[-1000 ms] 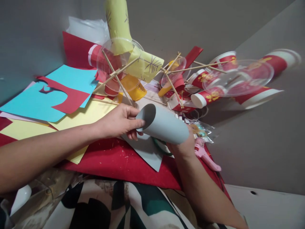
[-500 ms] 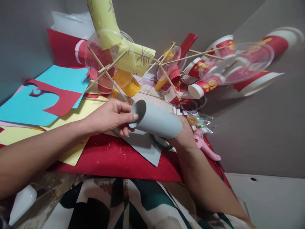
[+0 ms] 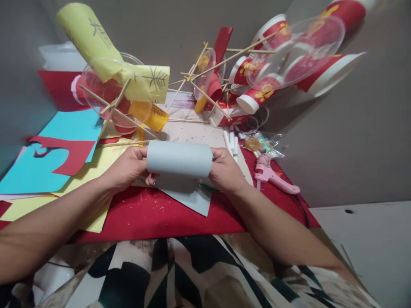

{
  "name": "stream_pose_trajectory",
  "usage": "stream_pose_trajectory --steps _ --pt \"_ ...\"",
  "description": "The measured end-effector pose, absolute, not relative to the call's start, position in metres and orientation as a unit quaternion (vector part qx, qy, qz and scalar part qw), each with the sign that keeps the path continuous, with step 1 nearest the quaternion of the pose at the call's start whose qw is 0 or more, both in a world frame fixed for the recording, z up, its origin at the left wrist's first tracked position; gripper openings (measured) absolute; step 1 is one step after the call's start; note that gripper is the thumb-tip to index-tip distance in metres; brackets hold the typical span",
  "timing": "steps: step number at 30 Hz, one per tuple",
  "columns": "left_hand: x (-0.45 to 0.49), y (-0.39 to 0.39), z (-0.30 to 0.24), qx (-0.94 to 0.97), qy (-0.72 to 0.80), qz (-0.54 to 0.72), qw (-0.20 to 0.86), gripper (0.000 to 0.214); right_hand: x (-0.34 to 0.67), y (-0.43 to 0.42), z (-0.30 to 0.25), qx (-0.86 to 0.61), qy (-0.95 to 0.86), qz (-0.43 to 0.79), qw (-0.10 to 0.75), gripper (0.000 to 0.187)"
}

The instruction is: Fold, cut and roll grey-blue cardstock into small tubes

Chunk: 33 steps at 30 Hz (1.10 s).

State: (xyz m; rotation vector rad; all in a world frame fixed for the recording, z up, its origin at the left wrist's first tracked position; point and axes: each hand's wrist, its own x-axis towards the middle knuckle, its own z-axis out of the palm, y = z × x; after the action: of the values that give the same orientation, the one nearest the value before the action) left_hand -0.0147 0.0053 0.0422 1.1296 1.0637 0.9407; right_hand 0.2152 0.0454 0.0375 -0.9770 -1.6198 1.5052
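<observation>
Between my hands a grey-blue paper tube [image 3: 180, 159] lies sideways, raised above the table. My left hand [image 3: 133, 167] grips its left end, and my right hand [image 3: 226, 169] grips the right end; some fingertips are hidden inside or behind the paper. Under the tube a flat grey-blue sheet [image 3: 189, 196] rests on the red tablecloth [image 3: 141, 214]. To the right of my right hand lies a pink glue gun [image 3: 274, 177]. White markers [image 3: 231, 143] lie just behind that hand.
Craft models of sticks, clear plastic discs and red paper cups [image 3: 261, 94] stand at the back, beside a yellow paper tube [image 3: 93, 40]. Blue sheets [image 3: 61, 128], a cut red piece [image 3: 75, 156] and yellow paper [image 3: 99, 218] lie left. A wall [image 3: 362, 128] bounds the right.
The tube has turned from a slant, with its left opening showing, to nearly level and side-on. Both hands still hold its ends. The view has shifted, too.
</observation>
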Motion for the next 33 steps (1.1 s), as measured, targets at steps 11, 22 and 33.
stream_pose_trajectory --steps 11,22,33 --pt "-0.011 0.005 0.037 0.514 0.484 0.446 0.55 0.013 0.212 0.049 0.039 -0.354 -0.625 0.622 0.311 0.041" --pt "-0.016 0.011 0.031 0.479 0.477 0.387 0.627 0.017 0.208 0.048 0.04 -0.359 -0.584 0.639 0.349 0.024" --pt "-0.007 0.01 0.037 0.466 0.466 0.385 0.646 0.011 0.211 0.051 0.039 -0.386 -0.577 0.659 0.288 0.011"
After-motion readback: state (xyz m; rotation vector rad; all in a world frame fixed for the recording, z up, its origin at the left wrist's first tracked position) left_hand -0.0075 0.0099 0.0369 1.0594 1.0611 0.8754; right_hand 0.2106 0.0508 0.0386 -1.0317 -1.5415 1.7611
